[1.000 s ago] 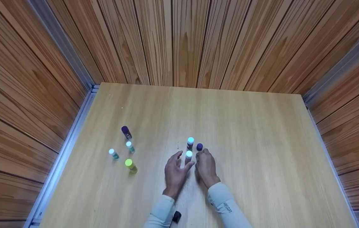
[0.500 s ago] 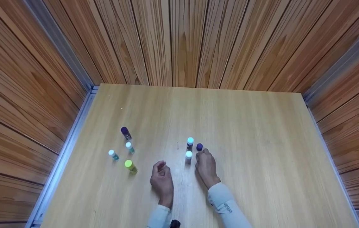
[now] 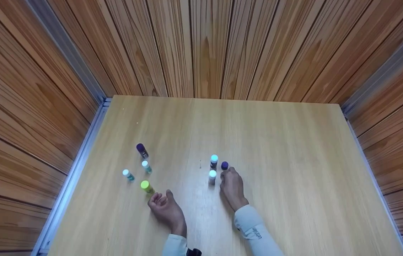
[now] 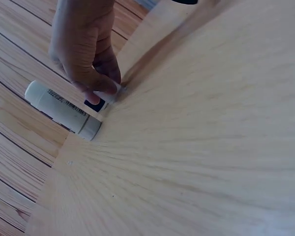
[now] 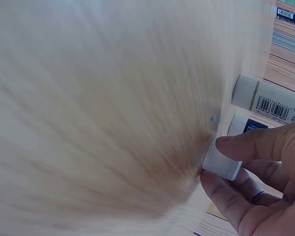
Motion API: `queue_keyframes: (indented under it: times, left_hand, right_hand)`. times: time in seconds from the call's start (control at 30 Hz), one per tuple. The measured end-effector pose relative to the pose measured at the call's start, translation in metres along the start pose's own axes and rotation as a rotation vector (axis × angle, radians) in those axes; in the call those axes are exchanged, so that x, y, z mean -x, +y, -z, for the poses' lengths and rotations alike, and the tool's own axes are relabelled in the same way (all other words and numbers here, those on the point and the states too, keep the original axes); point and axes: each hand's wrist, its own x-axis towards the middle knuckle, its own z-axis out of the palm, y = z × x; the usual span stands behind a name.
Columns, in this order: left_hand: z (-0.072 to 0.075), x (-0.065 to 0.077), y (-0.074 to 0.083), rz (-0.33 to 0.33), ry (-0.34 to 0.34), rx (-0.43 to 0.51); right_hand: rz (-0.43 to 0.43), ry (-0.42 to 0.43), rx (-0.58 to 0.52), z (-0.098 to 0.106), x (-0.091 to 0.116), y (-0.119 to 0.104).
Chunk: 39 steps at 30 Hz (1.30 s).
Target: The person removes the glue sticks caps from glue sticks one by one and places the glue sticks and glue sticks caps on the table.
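My right hand (image 3: 232, 188) pinches the white ribbed base of a purple-capped glue stick (image 3: 224, 165) standing on the table. The ribbed base (image 5: 222, 162) shows between thumb and fingers in the right wrist view; my hand hides the rest there. Beside it stand a white glue stick (image 3: 212, 177) with a barcode and a glue stick with a light cap and dark label (image 3: 214, 161). To the left, my left hand (image 3: 167, 213) has loosely bent fingers and holds nothing. Its fingertips are right by the foot of a lime-green glue stick (image 3: 146, 186).
Further left stand a dark purple glue stick (image 3: 142, 150) and two small teal ones with white caps, the nearer teal stick (image 3: 128, 175) and the farther teal stick (image 3: 146, 166). Wooden plank walls (image 3: 208, 49) enclose the table (image 3: 276, 142) at the back and sides.
My left hand has left the white glue stick and moved left to the lime-green one, its fingers opening a little on the way. The right hand stays in place.
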Motion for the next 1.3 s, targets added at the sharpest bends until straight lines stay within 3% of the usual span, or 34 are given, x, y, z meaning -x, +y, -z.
queue_keyframes:
  times: [0.1, 0.17, 0.43, 0.6, 0.87, 1.1, 1.3]
  left_hand:
    - [0.004, 0.004, 0.014, 0.01, 0.027, 0.052]
    - [0.006, 0.003, 0.016, 0.018, 0.045, 0.033]
    - [0.01, -0.009, 0.019, 0.053, 0.051, -0.038]
    - [0.011, -0.019, 0.02, 0.064, 0.042, -0.01]
    - [0.01, -0.031, 0.021, 0.087, -0.012, -0.021]
    - [0.012, -0.036, 0.019, 0.019, -0.097, -0.032]
    - [0.01, -0.04, 0.015, 0.001, -0.13, -0.064]
  right_hand:
    - [-0.006, -0.009, 0.012, 0.0, -0.001, 0.0]
    - [-0.017, -0.023, 0.005, 0.0, -0.001, -0.001]
    - [-0.02, -0.009, 0.008, 0.0, -0.001, 0.0]
    - [-0.025, -0.03, 0.001, 0.0, 0.0, 0.0]
    - [-0.009, 0.006, -0.006, -0.001, 0.0, 0.001]
    - [0.037, 0.052, -0.007, -0.001, 0.0, 0.003]
    - [0.01, 0.034, -0.011, -0.002, 0.001, 0.003]
